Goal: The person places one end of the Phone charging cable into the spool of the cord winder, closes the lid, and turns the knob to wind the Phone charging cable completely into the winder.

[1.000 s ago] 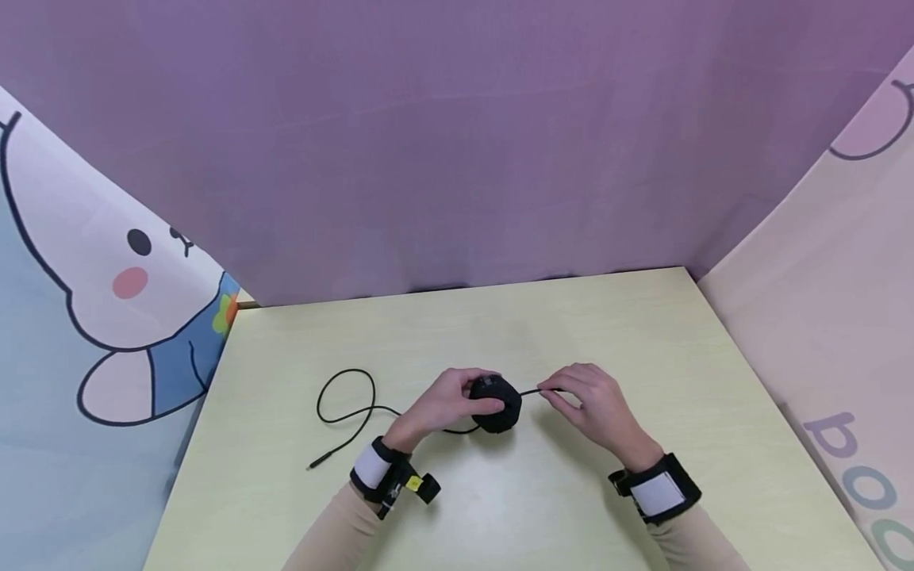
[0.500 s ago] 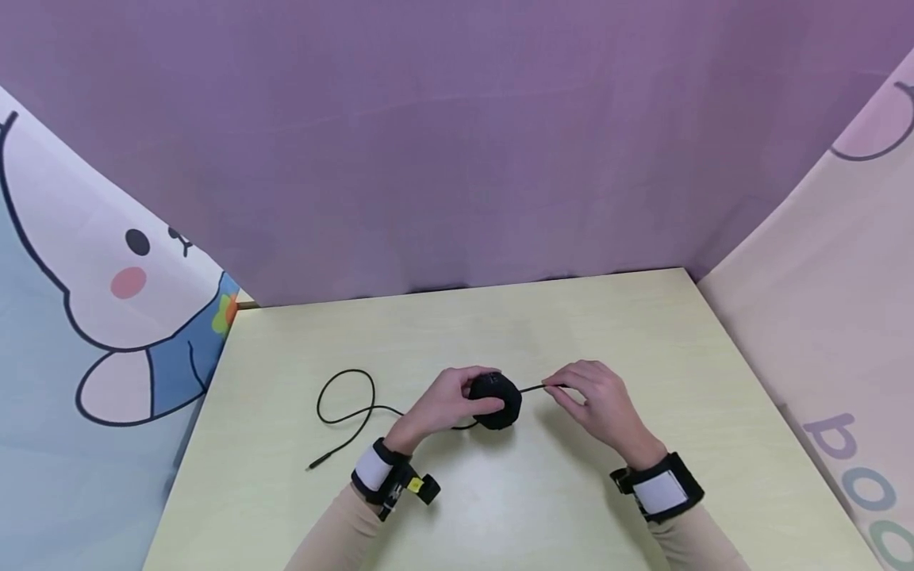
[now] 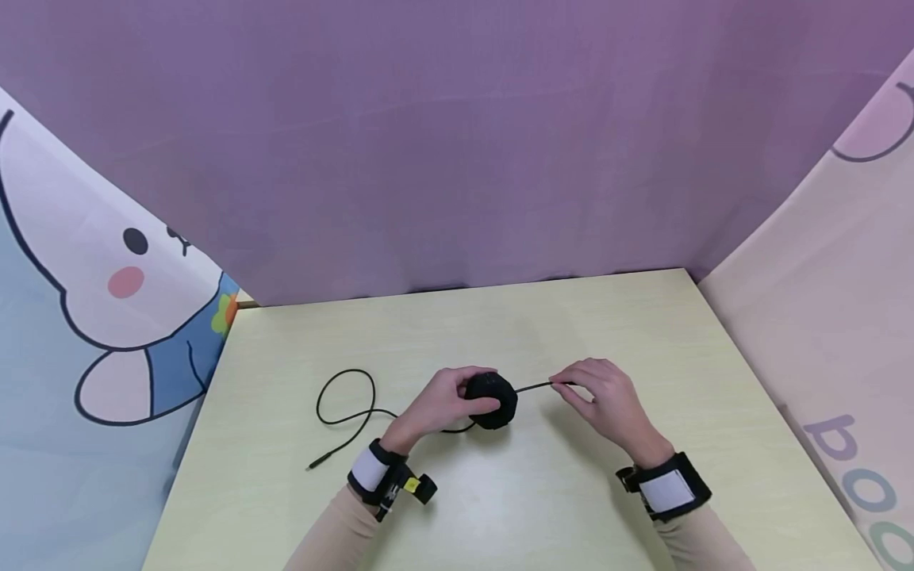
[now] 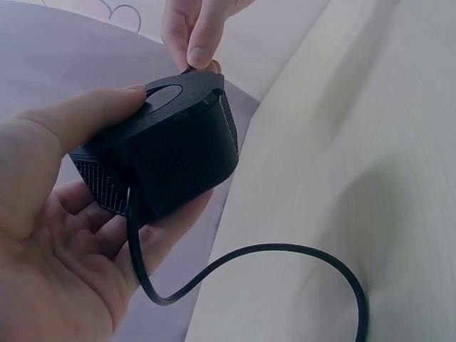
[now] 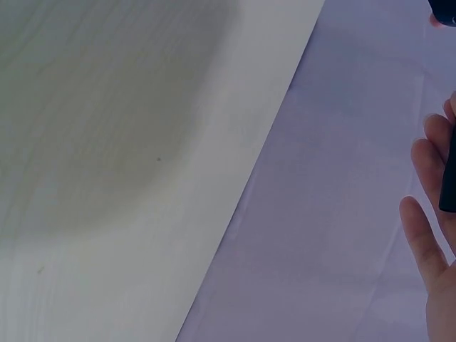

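Observation:
My left hand [image 3: 439, 404] grips a rounded black case [image 3: 491, 401] with finely textured sides, thumb on its face and fingers behind, above the table. A black cable [image 4: 274, 249] comes out of the near side of the case in the left wrist view. It runs to a loose loop on the table, ending in a plug [image 3: 319, 461]. From the opposite side, a short straight cable length [image 3: 534, 387] reaches my right hand [image 3: 607, 404], which pinches it between thumb and fingertips. In the right wrist view a dark cable end [image 5: 448, 182] shows against the fingers, partly cut off.
The pale wooden table [image 3: 457, 325] lies under both hands. A purple cloth [image 3: 457, 143] hangs behind its far edge, with printed cloths at the left [image 3: 157, 357] and right [image 3: 821, 317].
My right hand has moved slightly right and up with the cable. The case has shifted a little left in my left hand, and the cable between them shows longer.

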A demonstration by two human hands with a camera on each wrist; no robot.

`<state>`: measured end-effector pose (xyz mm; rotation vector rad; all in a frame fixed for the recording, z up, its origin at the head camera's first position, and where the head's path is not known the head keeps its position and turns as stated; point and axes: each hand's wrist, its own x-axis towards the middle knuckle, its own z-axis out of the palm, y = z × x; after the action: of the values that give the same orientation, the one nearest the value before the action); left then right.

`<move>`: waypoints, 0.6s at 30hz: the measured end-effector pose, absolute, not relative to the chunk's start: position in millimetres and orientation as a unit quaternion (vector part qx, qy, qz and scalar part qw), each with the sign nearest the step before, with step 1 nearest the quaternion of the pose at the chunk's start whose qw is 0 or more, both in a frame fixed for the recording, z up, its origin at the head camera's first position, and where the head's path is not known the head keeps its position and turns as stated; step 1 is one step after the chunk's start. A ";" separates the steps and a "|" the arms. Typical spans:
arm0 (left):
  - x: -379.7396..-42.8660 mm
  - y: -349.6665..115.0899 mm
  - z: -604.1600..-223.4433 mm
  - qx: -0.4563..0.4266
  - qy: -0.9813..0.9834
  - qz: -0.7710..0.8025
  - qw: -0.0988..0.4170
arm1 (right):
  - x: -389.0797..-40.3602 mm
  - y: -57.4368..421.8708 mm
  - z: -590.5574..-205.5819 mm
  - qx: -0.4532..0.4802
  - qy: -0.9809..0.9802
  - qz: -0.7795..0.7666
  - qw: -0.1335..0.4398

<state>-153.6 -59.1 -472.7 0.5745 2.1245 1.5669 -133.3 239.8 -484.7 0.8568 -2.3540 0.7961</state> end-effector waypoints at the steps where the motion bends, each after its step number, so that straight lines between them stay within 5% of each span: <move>1: -153.7 -59.0 -472.7 0.206 0.768 0.566 0.218 | -133.4 240.3 -484.4 0.315 -0.866 0.292 0.255; 18: -152.4 -56.7 -473.7 0.210 0.774 0.559 0.209 | -134.5 248.3 -481.9 0.301 -0.872 0.283 0.263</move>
<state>-152.4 -56.7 -473.7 0.5854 2.1530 1.5561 -134.5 248.3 -481.9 0.8140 -2.3576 0.7652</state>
